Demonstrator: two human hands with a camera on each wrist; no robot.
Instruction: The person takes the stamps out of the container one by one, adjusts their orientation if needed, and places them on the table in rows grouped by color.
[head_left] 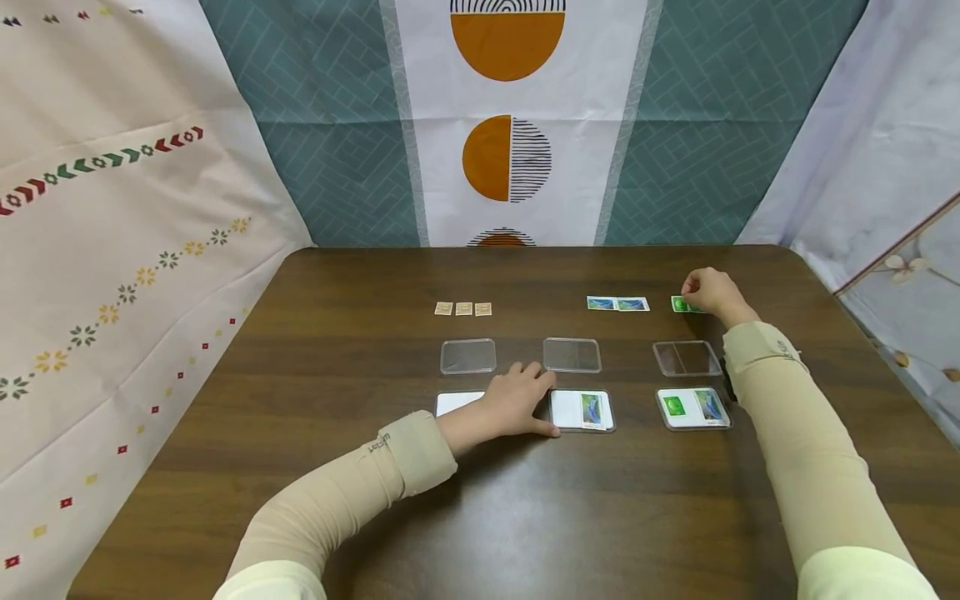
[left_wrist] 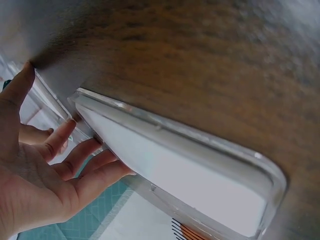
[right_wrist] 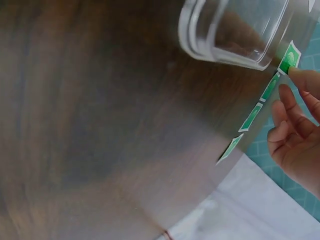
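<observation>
My right hand (head_left: 716,295) is at the back right of the table and pinches a green stamp (right_wrist: 289,57) between thumb and finger, its edge tilted up. More green stamps (right_wrist: 251,117) lie in a row beside it. My left hand (head_left: 516,402) rests with fingers spread between two clear plastic cases, its thumb by the near left corner of the middle case (head_left: 576,410). That case holds white paper with a blue stamp (head_left: 591,410) on its right side. The left case (left_wrist: 175,165) holds plain white paper, partly hidden by my hand in the head view.
The right case (head_left: 693,409) holds white paper with a green and a blue stamp. Three clear lids (head_left: 468,357) lie behind the cases. Two blue stamps (head_left: 617,304) and three beige stamps (head_left: 463,309) lie farther back on the brown table (head_left: 315,367).
</observation>
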